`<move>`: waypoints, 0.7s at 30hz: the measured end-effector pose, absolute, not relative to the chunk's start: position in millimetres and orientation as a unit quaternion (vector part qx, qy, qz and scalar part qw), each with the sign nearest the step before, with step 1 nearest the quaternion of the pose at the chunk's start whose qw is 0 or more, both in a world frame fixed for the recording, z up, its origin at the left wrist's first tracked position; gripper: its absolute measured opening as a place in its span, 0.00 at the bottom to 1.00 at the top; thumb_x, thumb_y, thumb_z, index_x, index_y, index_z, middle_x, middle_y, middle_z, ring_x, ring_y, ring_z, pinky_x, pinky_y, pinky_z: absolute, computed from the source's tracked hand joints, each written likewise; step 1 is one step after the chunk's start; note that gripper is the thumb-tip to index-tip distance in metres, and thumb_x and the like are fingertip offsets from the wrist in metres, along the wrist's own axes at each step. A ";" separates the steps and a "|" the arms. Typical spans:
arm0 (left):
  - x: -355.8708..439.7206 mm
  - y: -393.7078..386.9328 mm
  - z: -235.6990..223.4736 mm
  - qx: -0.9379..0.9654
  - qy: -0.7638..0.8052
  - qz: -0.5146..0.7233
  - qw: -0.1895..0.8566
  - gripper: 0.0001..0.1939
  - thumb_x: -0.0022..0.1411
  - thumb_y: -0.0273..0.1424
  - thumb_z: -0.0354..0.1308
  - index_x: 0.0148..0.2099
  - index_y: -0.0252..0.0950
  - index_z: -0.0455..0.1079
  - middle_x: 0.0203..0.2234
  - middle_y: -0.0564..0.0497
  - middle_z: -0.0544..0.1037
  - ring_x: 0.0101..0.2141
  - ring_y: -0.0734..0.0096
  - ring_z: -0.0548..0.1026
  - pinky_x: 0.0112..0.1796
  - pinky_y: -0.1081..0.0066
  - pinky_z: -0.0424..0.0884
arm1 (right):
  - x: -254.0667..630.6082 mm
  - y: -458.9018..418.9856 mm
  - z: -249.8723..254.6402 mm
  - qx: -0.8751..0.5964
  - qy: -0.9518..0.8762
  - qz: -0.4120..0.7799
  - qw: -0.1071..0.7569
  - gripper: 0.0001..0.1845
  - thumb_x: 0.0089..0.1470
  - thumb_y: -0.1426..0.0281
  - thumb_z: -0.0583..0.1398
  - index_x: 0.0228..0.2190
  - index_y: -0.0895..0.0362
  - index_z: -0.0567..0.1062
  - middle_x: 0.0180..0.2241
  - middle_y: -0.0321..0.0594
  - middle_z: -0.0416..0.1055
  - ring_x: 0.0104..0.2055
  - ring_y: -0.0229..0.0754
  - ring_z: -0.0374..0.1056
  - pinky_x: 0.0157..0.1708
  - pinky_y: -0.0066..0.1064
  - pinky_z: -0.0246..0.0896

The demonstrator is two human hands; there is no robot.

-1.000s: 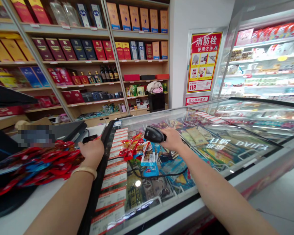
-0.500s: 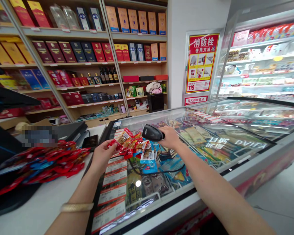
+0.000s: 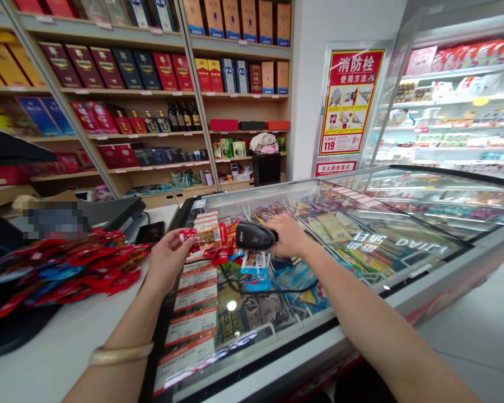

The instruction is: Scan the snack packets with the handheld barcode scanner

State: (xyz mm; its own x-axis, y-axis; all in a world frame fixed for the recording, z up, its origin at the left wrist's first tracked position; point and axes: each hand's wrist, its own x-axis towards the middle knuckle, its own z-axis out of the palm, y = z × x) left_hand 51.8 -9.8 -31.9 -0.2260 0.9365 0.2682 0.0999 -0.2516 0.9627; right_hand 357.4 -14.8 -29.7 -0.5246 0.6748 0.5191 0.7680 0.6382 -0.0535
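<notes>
Between the thumb and fingers of my left hand (image 3: pixel 172 252) is one end of a red snack packet (image 3: pixel 209 235), its barcode side facing up toward the scanner. My right hand (image 3: pixel 289 235) is wrapped round the handle of a black barcode scanner (image 3: pixel 254 235), whose head points left at the packet from close by. Under and beside the scanner lie several more red packets and a blue snack packet (image 3: pixel 257 281) on the freezer's glass lid (image 3: pixel 252 330). A black cable loops across the glass below them.
A heap of red and blue snack packets (image 3: pixel 88 263) covers part of the white counter (image 3: pixel 96 330) at left, near a dark phone-like device (image 3: pixel 150 232). The chest freezer stretches to the right. Shelves of boxes and bottles (image 3: pixel 185 116) stand behind.
My left hand has lifted the red packet clear of the pile and turned it flatter. The scanner has shifted slightly left and down, nearer to it. The view has tilted a little downward.
</notes>
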 end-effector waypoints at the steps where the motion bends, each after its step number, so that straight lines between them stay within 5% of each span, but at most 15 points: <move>1: 51.4 -9.2 -32.3 0.518 0.502 0.599 0.347 0.26 0.38 0.41 0.69 0.40 0.36 0.72 0.30 0.49 0.81 0.29 0.68 0.78 0.25 0.75 0.70 | 357.6 -14.6 -30.0 -0.413 -0.869 -0.091 0.256 0.16 0.46 0.65 0.67 0.38 0.56 0.78 0.36 0.45 0.78 0.40 0.49 0.69 0.41 0.36 0.57; 12: 49.6 -4.9 -40.4 0.520 0.499 0.609 0.331 0.28 0.41 0.43 0.69 0.44 0.34 0.73 0.33 0.47 0.82 0.29 0.68 0.77 0.28 0.72 0.72 | 361.6 -11.8 -34.3 -0.414 -0.853 -0.111 0.299 0.15 0.48 0.63 0.65 0.38 0.58 0.78 0.33 0.45 0.77 0.37 0.48 0.68 0.38 0.35 0.56; 17: 58.5 1.7 -52.2 0.631 0.518 0.513 0.264 0.29 0.57 0.45 0.56 0.54 0.32 0.73 0.42 0.44 0.82 0.39 0.61 0.79 0.41 0.64 0.76 | 370.2 -6.1 -38.4 -0.457 -0.814 -0.117 0.340 0.16 0.46 0.63 0.66 0.38 0.57 0.79 0.36 0.46 0.78 0.39 0.50 0.70 0.40 0.37 0.59; 21: 64.2 7.3 -60.7 0.699 0.569 0.413 0.132 0.25 0.57 0.41 0.54 0.52 0.32 0.76 0.49 0.39 0.79 0.51 0.51 0.75 0.54 0.55 0.69 | 376.2 -1.5 -41.7 -0.474 -0.798 -0.129 0.349 0.17 0.46 0.64 0.65 0.40 0.56 0.79 0.36 0.45 0.79 0.39 0.50 0.72 0.40 0.36 0.61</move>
State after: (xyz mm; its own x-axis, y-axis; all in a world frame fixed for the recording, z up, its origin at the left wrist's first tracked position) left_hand 64.2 7.3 -60.7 0.0118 0.9040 0.4273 0.6861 -0.3182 0.6542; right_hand 376.2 -1.5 -41.7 -0.3073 0.6664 0.6793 0.8460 0.5182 -0.1256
